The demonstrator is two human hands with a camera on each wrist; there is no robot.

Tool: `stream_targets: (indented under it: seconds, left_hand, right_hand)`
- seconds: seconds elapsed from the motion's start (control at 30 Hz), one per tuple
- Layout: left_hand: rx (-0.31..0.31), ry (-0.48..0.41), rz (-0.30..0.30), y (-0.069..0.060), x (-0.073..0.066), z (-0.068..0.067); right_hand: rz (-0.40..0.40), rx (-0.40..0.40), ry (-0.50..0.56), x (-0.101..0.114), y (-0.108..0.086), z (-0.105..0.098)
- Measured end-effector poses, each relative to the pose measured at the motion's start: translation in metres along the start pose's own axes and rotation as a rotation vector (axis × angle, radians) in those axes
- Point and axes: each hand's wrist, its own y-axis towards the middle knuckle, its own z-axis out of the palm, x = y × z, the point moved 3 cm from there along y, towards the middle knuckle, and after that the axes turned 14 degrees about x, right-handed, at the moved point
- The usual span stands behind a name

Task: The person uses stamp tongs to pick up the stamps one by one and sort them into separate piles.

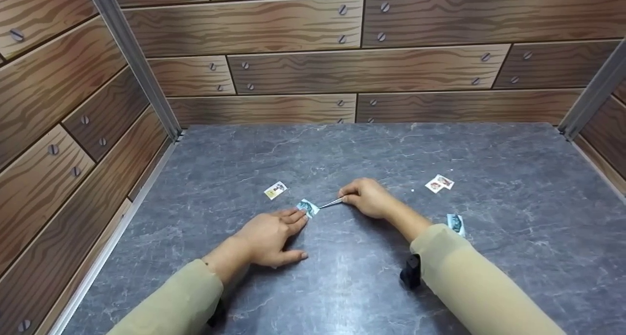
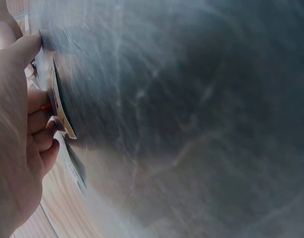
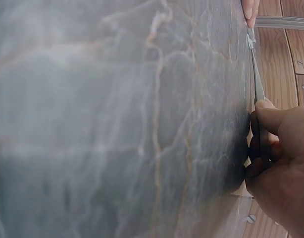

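A small teal-and-white stamp-like paper (image 1: 308,208) lies on the grey marbled tabletop. Extended fingertips of my left hand (image 1: 274,237) rest on its near left edge, with the thumb spread apart on the table. My right hand (image 1: 372,198) pinches metal tweezers (image 1: 332,203), whose tips reach the paper's right corner. Whether the tips grip it cannot be told. The right wrist view also shows the tweezers (image 3: 258,87) between thumb and fingers. In the left wrist view, thin paper pieces (image 2: 64,106) appear beside the fingers, seen edge-on.
A yellow-and-white printed paper (image 1: 276,190) lies beyond my left hand. Farther right are two overlapping red-and-white papers (image 1: 439,184), with tiny white scraps around. Another teal paper (image 1: 456,223) lies by my right sleeve. Wood-patterned walls (image 1: 293,27) enclose the table's back and sides.
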Motion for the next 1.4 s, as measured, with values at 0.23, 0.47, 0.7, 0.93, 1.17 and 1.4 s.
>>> stream_targets:
  seconds: [0.23, 0.47, 0.7, 0.93, 1.17, 1.4]
  left_hand:
    - [0.006, 0.015, -0.014, 0.0, 0.001, -0.002]
    - [-0.041, 0.022, -0.017, -0.001, -0.001, -0.004]
    - [-0.107, -0.003, -0.022, -0.009, 0.003, -0.007]
    - [-0.165, -0.056, -0.04, -0.024, 0.016, -0.009]
    - [-0.176, -0.128, -0.115, -0.038, 0.034, -0.004]
    - [-0.16, -0.144, -0.2, -0.04, 0.054, 0.002]
  right_hand:
    - [-0.017, -0.009, -0.019, 0.002, -0.001, 0.0]
    - [0.003, -0.022, -0.008, 0.002, -0.004, -0.002]
    - [0.011, -0.045, -0.005, 0.005, -0.007, -0.007]
    - [-0.009, -0.088, -0.042, 0.007, -0.014, -0.015]
    - [-0.023, -0.105, -0.04, 0.011, -0.023, -0.026]
    - [-0.012, -0.107, -0.063, 0.01, -0.035, -0.034]
